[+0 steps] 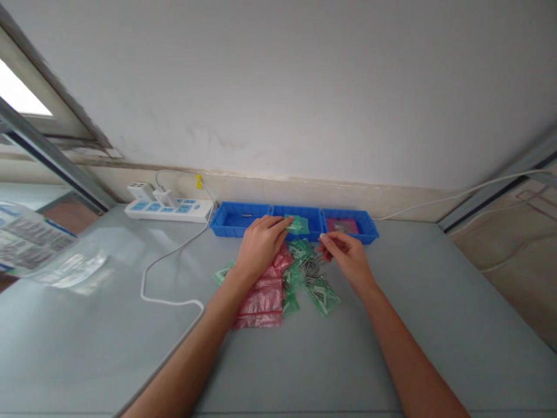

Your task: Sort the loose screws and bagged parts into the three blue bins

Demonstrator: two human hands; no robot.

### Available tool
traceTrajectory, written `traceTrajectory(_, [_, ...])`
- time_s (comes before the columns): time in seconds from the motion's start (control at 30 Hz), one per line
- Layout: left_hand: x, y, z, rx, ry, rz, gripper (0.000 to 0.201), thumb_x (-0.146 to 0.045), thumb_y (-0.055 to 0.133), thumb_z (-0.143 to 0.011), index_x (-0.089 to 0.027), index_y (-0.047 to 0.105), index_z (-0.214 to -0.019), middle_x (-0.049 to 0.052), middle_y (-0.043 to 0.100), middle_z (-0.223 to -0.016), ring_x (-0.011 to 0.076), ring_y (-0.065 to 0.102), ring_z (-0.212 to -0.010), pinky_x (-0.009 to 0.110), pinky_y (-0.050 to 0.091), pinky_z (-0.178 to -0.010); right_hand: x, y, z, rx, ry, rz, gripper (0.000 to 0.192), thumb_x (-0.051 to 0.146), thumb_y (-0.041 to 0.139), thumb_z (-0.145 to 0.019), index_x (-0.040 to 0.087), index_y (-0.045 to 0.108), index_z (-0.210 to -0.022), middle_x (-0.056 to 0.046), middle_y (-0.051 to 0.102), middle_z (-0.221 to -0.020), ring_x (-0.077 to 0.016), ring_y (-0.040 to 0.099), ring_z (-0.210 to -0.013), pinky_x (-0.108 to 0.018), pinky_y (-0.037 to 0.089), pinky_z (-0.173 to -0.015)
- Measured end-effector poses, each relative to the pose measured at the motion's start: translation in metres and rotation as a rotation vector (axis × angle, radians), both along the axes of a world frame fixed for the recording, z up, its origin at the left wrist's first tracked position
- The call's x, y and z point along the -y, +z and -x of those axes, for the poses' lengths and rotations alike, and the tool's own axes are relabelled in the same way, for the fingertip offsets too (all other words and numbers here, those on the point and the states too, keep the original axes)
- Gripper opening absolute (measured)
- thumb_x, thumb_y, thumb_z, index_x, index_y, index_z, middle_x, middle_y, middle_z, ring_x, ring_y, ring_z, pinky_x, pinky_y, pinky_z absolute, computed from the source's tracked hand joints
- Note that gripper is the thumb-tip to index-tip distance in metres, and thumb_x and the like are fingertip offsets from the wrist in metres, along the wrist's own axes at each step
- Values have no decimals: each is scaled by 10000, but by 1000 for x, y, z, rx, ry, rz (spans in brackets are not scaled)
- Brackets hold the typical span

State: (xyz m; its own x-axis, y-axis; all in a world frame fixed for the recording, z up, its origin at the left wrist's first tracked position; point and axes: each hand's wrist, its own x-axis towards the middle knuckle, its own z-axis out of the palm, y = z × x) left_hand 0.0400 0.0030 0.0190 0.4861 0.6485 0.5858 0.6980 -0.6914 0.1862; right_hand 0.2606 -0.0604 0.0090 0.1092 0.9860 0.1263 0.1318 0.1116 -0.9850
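While both forearms reach up from the bottom of the frame, the left hand [261, 244] pinches a small green bag [297, 224] between thumb and fingertips, its grip closed on the bag just above the front edge of the middle blue tray [304, 212]. The right hand [346, 255], at centre right, has its fingertips pinched together over the pile of green bags [314, 277]; what they clasp is too small to tell. Red bags [264, 297] lie under the left wrist, touching the green ones. A left blue tray [235, 220] and a right blue tray [361, 227] flank the middle one. On the grey table [435, 325], a white power strip [167, 208] sits at upper left, and its cable [169, 273] loops down toward the centre.
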Motion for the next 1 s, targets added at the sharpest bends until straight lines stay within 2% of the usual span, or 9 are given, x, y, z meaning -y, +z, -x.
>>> traceTrajectory(0.07, [-13,4,-3,-15,64,13,315,-246,586,-987,-191,704,-1273,118,754,-1169,286,691,-1044,455,545,-945,2,1,-8,179,50,-32,396,595,699,-847,204,691,-783,-32,696,-687,-169,599,-582,-291,471,-559])
traceTrajectory(0.2, [-19,5,-10,10,23,44,371,-307,618,-973,-168,674,-1312,126,741,-1201,287,657,-1090,468,530,-989,6,1,-27,464,224,4,356,530,721,-843,192,686,-736,-5,652,-644,-145,546,-575,-267,416,-549])
traceTrajectory(0.3, [-5,3,-13,43,-50,24,366,-312,616,-976,-175,670,-1311,119,733,-1212,282,627,-1114,478,526,-1001,11,2,-37,488,348,125,398,533,852,-690,182,670,-729,22,614,-602,-136,530,-557,-250,396,-520])
traceTrajectory(0.4, [14,0,-14,17,-180,33,299,-279,569,-1001,-182,699,-1251,112,733,-1192,265,617,-1115,468,535,-1002,16,4,-42,569,431,210,456,527,930,-541,187,659,-678,43,590,-556,-133,521,-530,-238,346,-477])
traceTrajectory(0.53, [29,-2,-17,-29,-274,58,262,-251,554,-1009,-197,716,-1207,94,736,-1151,263,616,-1115,451,551,-978,19,5,-39,678,482,269,396,465,937,-530,191,654,-577,39,587,-524,-129,509,-502,-240,304,-455])
traceTrajectory(0.7, [31,-4,-20,-63,-301,70,239,-225,555,-1005,-197,730,-1167,87,738,-1141,257,637,-1070,431,558,-949,18,7,-37,585,569,311,284,395,888,-636,184,709,-696,46,567,-588,-123,495,-560,-238,336,-501])
traceTrajectory(0.83, [30,-6,-21,-14,-291,78,240,-225,558,-1003,-175,725,-1168,100,742,-1116,261,638,-1061,441,553,-942,19,17,-43,441,585,299,236,358,832,-715,186,670,-716,54,528,-605,-117,470,-579,-241,353,-537])
traceTrajectory(0.93, [30,-4,-20,104,-264,111,251,-206,545,-1004,-173,721,-1180,97,745,-1108,243,643,-1049,419,549,-950,20,23,-47,291,553,210,296,393,840,-734,193,622,-730,37,579,-691,-122,522,-634,-249,425,-603])
traceTrajectory(1.0, [32,-1,-21,191,-256,145,261,-207,534,-1010,-189,718,-1194,85,749,-1094,227,651,-1025,395,551,-939,18,23,-46,163,466,158,345,440,845,-743,203,595,-767,28,613,-742,-127,564,-659,-255,467,-631])
